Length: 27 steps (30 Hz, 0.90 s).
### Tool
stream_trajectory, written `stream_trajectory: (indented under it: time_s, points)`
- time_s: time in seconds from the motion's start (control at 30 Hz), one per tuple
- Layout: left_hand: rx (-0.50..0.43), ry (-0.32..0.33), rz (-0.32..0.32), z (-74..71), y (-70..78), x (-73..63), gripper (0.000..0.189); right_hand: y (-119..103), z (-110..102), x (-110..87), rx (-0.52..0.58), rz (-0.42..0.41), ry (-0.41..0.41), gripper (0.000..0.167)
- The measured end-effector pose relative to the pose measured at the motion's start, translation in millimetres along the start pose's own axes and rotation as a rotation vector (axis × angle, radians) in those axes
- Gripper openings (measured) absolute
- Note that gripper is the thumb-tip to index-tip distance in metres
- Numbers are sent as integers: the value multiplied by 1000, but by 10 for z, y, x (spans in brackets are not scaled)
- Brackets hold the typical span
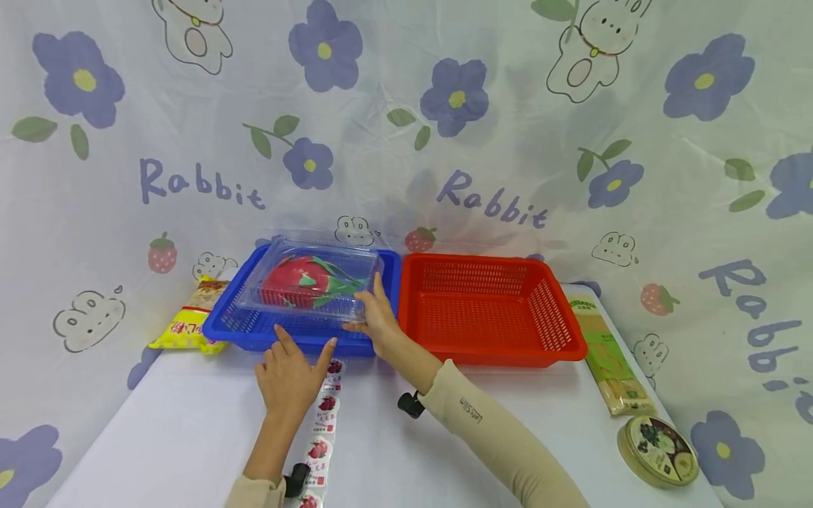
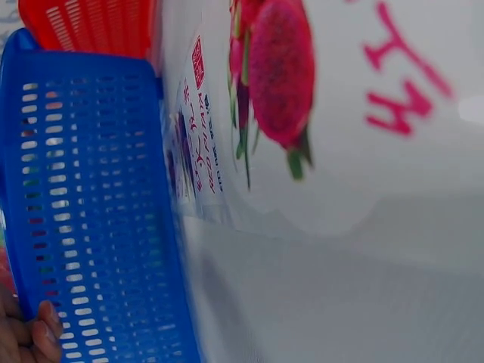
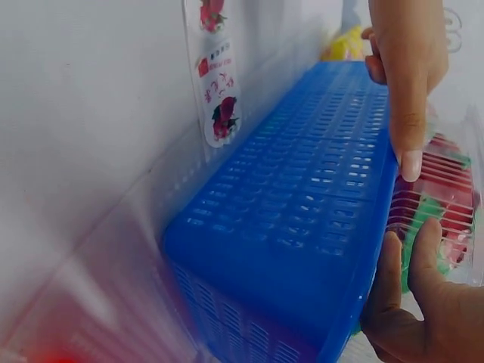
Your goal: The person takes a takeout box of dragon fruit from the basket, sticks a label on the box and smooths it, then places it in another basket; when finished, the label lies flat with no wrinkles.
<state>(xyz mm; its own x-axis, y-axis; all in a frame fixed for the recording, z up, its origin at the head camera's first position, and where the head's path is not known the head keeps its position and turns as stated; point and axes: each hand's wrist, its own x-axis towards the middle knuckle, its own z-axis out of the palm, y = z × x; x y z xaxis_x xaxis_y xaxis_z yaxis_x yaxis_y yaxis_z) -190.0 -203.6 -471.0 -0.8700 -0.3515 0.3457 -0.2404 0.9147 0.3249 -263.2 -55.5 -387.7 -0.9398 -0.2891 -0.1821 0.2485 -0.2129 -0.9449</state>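
A clear plastic box [image 1: 365,262] with a red and green dragon fruit [image 1: 298,281] inside sits tilted over the blue basket [image 1: 222,331]. My right hand [image 1: 379,317] grips the box's right front corner, thumb and fingers about its edge, as the right wrist view also shows. At the basket's front rim is my left hand [image 1: 288,377], index finger extended and thumb spread, with nothing seen held. In the left wrist view, some of its fingertips [image 2: 47,333] are beside the basket's rim. A strip of dragon fruit stickers [image 1: 319,448] lies on the table below the basket.
A red basket [image 1: 492,360] stands against the blue one on the right. The yellow packet [image 1: 190,324] lies at the left. Along the right edge are a green-labelled pack of sticks or noodles [image 1: 606,353] and a round tin [image 1: 657,451]. Printed cloth [image 1: 406,141] hangs behind.
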Motion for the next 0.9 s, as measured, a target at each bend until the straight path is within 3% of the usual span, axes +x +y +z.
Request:
stream_trajectory:
  time_s: [0.9]
  points:
    - [-7,-12,-2,23,-2,-12,117,-26,-99,-152,-40,-13,30,73]
